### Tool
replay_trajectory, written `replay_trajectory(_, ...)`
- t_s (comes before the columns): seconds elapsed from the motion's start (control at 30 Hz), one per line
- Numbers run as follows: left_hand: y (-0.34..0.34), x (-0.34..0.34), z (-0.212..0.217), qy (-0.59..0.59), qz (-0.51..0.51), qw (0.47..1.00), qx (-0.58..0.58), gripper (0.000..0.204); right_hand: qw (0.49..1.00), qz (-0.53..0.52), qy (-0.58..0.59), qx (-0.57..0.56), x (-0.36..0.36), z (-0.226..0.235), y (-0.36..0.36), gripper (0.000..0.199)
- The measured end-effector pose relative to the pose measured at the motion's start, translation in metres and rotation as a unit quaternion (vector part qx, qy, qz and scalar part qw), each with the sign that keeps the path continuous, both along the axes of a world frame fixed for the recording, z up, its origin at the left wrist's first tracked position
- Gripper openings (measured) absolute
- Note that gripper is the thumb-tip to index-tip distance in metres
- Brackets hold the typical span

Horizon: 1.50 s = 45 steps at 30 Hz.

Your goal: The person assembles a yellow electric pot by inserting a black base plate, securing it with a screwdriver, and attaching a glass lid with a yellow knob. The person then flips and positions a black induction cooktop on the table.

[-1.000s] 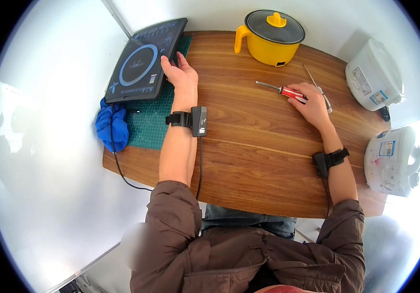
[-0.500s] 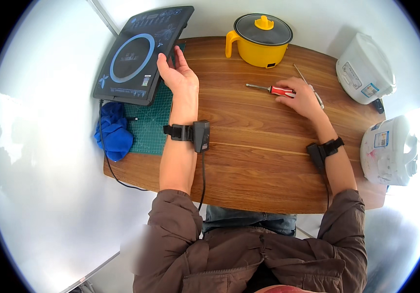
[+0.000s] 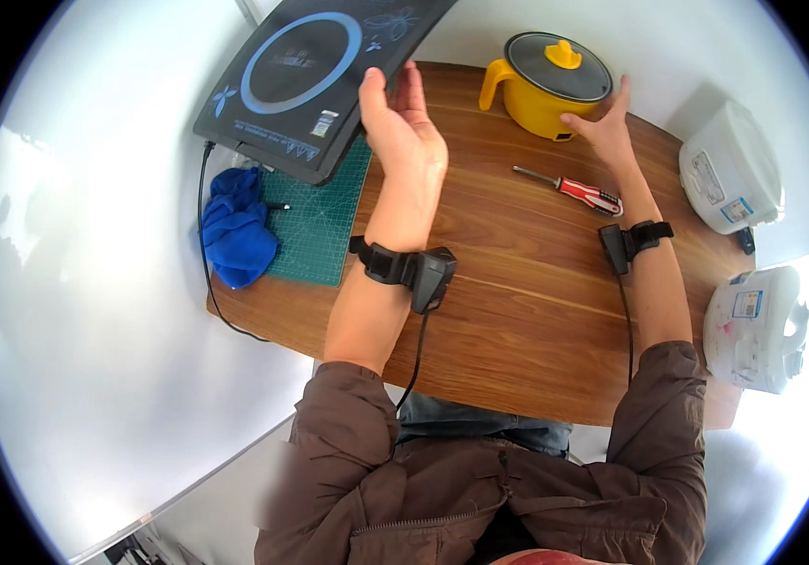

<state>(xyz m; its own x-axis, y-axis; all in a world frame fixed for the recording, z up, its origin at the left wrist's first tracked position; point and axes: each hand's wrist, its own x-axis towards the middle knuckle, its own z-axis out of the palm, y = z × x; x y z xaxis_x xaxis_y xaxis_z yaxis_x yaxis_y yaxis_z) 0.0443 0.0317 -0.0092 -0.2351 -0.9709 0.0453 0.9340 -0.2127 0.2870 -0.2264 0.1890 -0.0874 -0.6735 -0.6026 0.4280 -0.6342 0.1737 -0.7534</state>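
Gripping the black cooktop [image 3: 315,75]; right hand [image 3: 602,127] touching yellow pot [image 3: 545,85].

Light was bright and even, with overexposed white at the right rim. Soft shadows fell on the brown wooden bench [image 3: 517,311] under the arms. Fisheye curvature bent the edges; black corners framed a sharp centre.
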Motion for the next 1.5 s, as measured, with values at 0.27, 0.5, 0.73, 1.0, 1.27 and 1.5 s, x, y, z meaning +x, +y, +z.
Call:
replay_trajectory(0.27,0.009,0.007,0.009,-0.002,-0.021,1.0,-0.009,0.031,0.995,0.036,0.095,0.006,0.016,0.023,-0.019,0.089)
replay_trajectory(0.5,0.012,0.004,0.016,-0.013,-0.02,1.0,-0.003,0.03,0.993,0.041,0.074,-0.078,0.016,0.009,-0.032,0.077)
replay_trajectory(0.73,0.01,0.012,0.016,-0.018,-0.022,1.0,-0.003,0.031,0.995,0.017,0.089,-0.04,0.049,0.021,-0.048,0.073)
replay_trajectory(1.0,0.007,0.014,0.021,-0.014,-0.033,0.999,0.012,0.032,0.997,0.016,0.042,-0.058,0.043,0.016,-0.06,0.048)
replay_trajectory(1.27,-0.004,0.016,0.019,-0.018,-0.015,1.0,0.011,0.033,0.919,0.121,0.376,0.006,0.052,0.059,-0.06,0.022)
replay_trajectory(1.5,-0.008,0.017,0.018,-0.021,-0.014,1.0,0.016,0.032,0.901,0.207,0.38,0.025,0.06,0.068,-0.069,0.017)
